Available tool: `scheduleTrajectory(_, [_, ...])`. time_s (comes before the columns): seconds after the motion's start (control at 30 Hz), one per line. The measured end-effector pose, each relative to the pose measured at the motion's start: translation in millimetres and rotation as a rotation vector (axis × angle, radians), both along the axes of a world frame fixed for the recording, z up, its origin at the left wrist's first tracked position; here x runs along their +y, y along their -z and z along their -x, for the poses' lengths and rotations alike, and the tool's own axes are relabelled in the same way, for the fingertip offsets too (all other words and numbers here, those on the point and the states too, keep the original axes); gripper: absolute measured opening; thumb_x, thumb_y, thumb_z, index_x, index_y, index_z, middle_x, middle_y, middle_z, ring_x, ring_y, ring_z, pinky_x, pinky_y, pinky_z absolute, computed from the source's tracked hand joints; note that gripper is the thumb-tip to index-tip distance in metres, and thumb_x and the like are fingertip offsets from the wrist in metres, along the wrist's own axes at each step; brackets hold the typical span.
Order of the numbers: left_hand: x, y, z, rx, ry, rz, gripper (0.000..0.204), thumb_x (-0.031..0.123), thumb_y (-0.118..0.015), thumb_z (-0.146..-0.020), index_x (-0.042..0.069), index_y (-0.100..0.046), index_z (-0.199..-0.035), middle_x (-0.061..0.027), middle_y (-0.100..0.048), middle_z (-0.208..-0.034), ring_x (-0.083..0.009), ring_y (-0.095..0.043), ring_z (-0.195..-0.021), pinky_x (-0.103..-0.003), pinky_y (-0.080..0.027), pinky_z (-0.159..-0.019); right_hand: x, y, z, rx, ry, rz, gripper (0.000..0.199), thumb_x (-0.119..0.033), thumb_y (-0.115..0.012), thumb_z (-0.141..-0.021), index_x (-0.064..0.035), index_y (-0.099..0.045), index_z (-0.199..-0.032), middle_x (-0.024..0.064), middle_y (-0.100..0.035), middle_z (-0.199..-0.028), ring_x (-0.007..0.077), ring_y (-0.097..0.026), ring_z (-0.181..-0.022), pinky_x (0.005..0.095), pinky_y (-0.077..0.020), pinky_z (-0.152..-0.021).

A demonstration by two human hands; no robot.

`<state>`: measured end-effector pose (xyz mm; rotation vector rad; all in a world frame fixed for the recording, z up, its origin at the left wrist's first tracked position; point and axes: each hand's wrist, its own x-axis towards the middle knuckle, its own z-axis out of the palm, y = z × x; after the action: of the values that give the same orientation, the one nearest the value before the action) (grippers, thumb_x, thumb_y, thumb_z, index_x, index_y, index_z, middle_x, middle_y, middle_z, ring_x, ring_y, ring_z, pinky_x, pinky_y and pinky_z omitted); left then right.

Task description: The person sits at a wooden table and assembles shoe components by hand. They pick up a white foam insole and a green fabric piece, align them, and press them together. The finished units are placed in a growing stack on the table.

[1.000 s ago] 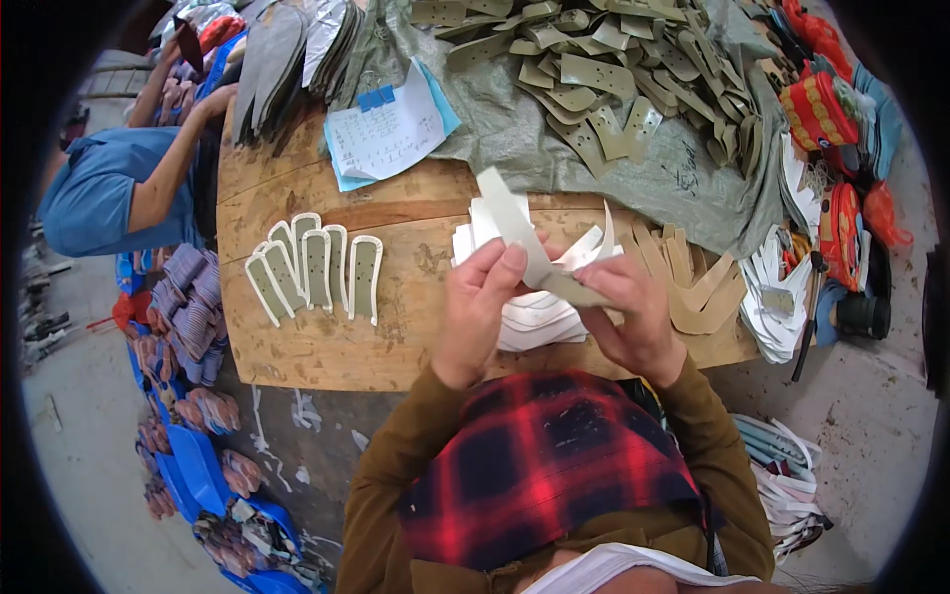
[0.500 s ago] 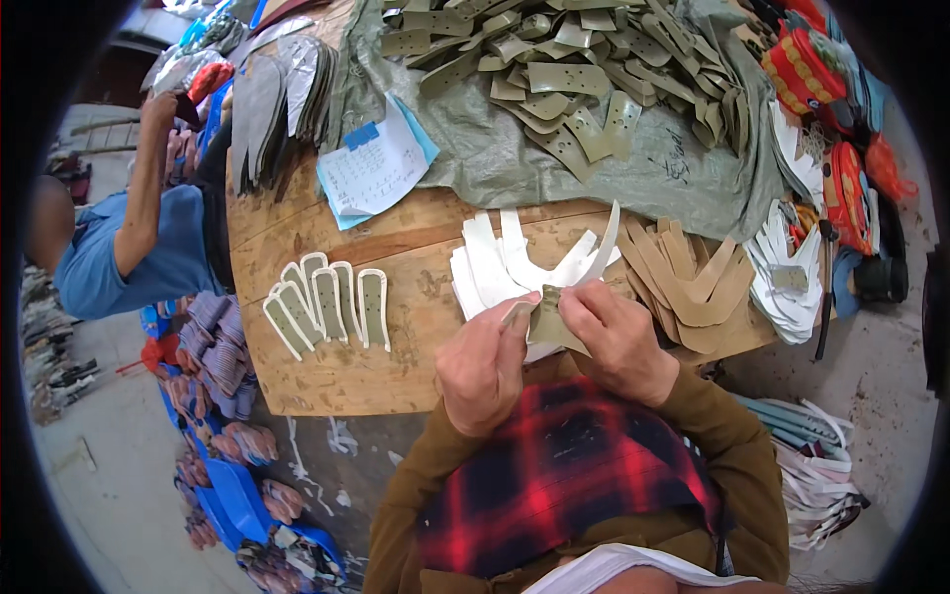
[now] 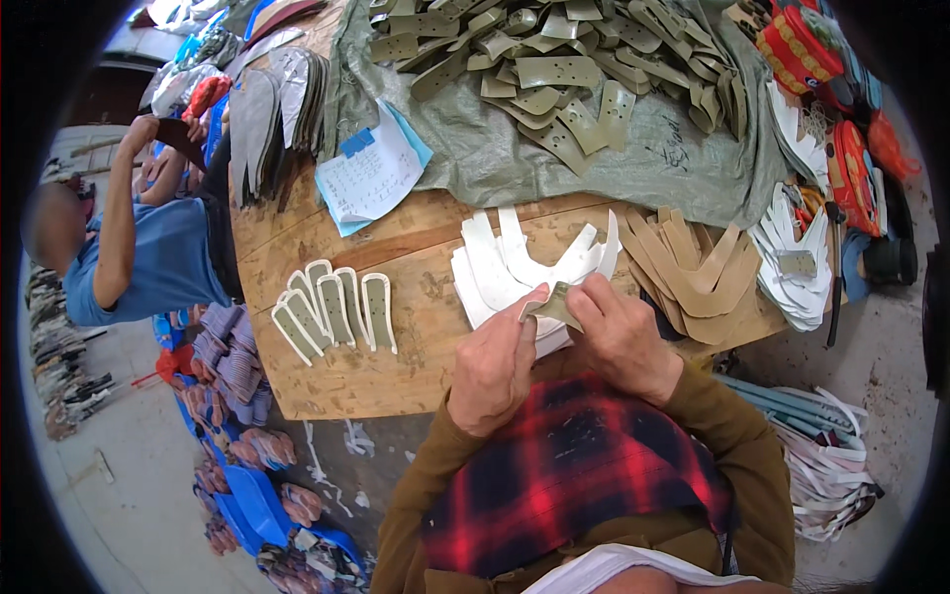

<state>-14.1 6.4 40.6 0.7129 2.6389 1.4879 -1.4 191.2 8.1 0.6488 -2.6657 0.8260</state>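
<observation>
Flanking wooden table (image 3: 416, 346), grey floor (image 3: 148, 495)

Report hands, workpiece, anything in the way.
Left hand and right hand pinching olive-green piece. Piece curved between fingers. White cutouts partly hidden behind hands.

the pale length that stood up above the left hand (image 3: 495, 366) a second ago no longer rises; a short, bent olive piece (image 3: 560, 305) now shows between it and the right hand (image 3: 625, 335). both hands have drawn bodyward, baring more white cut-outs (image 3: 490, 272). a co-worker's near forearm (image 3: 119, 218) has lifted.
</observation>
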Motion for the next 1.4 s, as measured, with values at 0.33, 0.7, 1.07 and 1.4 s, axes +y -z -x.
scheduleTrajectory(0.33, [-3.9, 30.9, 2.7, -0.761, -0.031, -0.942, 0.025, 0.013, -0.056, -0.098, -0.005, -0.063, -0.114, -0.0062, -0.057, -0.107, -0.0153, -0.055, -0.095, -0.029, -0.047, -0.082, -0.5, -31.7, 8.8, -0.784, -0.196, 0.646, 0.038, -0.007, -0.063, -0.084, -0.0001, -0.054, -0.121, 0.0187, -0.063, -0.096, 0.0365, -0.063, -0.085, 0.0397, -0.0501, -0.073])
scheduleTrajectory(0.7, [1.9, 23.1, 25.0, -0.510, -0.166, -0.559, 0.020, 0.018, -0.060, -0.098, 0.000, -0.066, -0.090, 0.0013, -0.060, -0.082, -0.0059, -0.051, -0.072, -0.021, -0.042, -0.065, -15.1, -17.7, -2.3, -0.788, -0.219, 0.647, 0.032, -0.008, -0.062, -0.085, 0.0007, -0.055, -0.116, 0.0193, -0.064, -0.096, 0.0343, -0.064, -0.087, 0.0401, -0.0499, -0.076])
scheduleTrajectory(1.07, [-17.6, 49.4, 4.5, -0.545, 0.105, -0.232, 0.023, 0.021, -0.057, -0.097, -0.001, -0.063, -0.095, -0.0013, -0.056, -0.079, -0.0121, -0.054, -0.075, -0.028, -0.045, -0.065, 2.5, -21.5, 10.3, -0.901, -0.173, 0.592, 0.027, -0.011, -0.061, -0.089, 0.0028, -0.056, -0.111, 0.0154, -0.063, -0.092, 0.0262, -0.062, -0.081, 0.0361, -0.0491, -0.073])
scheduleTrajectory(1.4, [-9.0, 26.4, 10.9, -0.340, 0.038, -0.132, 0.035, 0.012, -0.071, -0.086, 0.001, -0.061, -0.117, -0.0172, -0.067, -0.108, -0.0248, -0.068, -0.095, -0.034, -0.054, -0.078, -9.4, -5.6, 4.7, -0.350, -0.186, 0.403, 0.038, -0.002, -0.061, -0.086, 0.0002, -0.049, -0.122, 0.0180, -0.056, -0.106, 0.0349, -0.061, -0.092, 0.0390, -0.0508, -0.079])
